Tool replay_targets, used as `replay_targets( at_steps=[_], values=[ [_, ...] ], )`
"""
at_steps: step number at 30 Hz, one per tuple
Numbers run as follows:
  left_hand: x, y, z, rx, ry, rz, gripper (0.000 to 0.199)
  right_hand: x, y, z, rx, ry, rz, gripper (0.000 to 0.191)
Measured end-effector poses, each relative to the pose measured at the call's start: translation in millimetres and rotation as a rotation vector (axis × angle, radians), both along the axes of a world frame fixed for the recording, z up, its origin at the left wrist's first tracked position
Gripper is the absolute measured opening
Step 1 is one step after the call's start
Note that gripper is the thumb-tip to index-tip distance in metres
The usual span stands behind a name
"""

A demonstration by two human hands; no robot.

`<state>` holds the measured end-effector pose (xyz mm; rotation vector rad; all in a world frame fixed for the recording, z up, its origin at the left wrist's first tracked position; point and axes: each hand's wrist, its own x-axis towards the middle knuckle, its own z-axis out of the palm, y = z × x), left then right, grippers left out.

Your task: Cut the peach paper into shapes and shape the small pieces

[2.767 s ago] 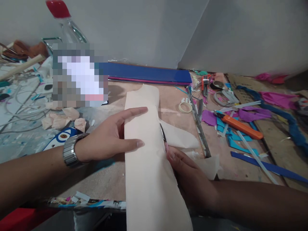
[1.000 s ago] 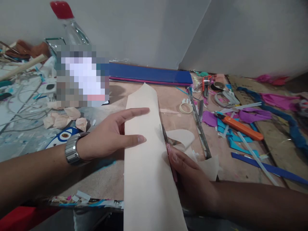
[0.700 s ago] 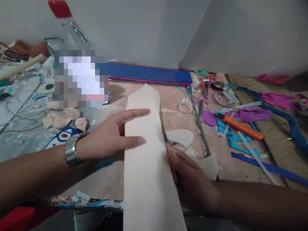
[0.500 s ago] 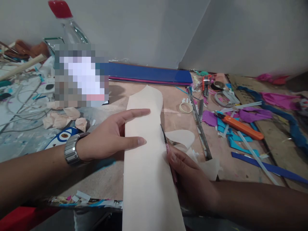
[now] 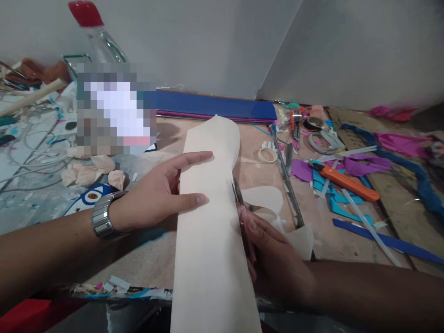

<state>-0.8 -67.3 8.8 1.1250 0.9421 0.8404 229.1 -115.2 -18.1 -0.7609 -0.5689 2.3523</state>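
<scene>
The index finger and thumb of the left hand (image 5: 149,199) lie spread well apart on top of a cream sheet (image 5: 211,245), reaching in over its left edge; the other fingers are hidden, so I cannot tell whether they close beneath it. The right hand (image 5: 275,247) is curled around scissors (image 5: 244,213) with pinkish handles, thumb uppermost, the dark blades pointing away from the person and set at the sheet's right edge, slightly parted. The sheet runs lengthwise down the middle, its far end coming to a low point and bulging to the right, its near end passing out of view at the bottom. Just right of the blades, a pale rounded piece (image 5: 265,198) lies on the table (image 5: 152,261), with another pale scrap (image 5: 301,243) beyond the right hand's knuckles. A metal watch (image 5: 104,216) circles the left wrist, near crumpled peach bits (image 5: 88,172). Farther right are a cream tape ring (image 5: 261,160), a narrow dark strip (image 5: 288,187) and an orange cutter (image 5: 350,181) among coloured scraps. At the back, a flat blue stack (image 5: 215,105) lies along the wall (image 5: 208,46), and a red-capped clear bottle (image 5: 106,45) stands behind a pixelated patch.
</scene>
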Motion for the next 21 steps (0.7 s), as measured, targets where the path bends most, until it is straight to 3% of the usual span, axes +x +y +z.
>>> replay_targets(
  at_steps=[5, 15, 21],
  values=[
    [-1.6, 0.0, -1.5, 0.050, 0.025, -0.054, 0.070, -0.7, -0.3, 1.9, -0.013, 0.026, -0.040, 0.040],
    [-1.8, -2.5, 1.1, -0.024, 0.047, -0.138, 0.074, 2.1, 1.2, 1.0, -0.024, 0.005, -0.023, 0.040],
    [-2.9, 0.9, 1.5, 0.129, 0.155, -0.064, 0.068, 1.5, -1.4, -2.5, 0.026, 0.016, 0.005, 0.036]
  ],
)
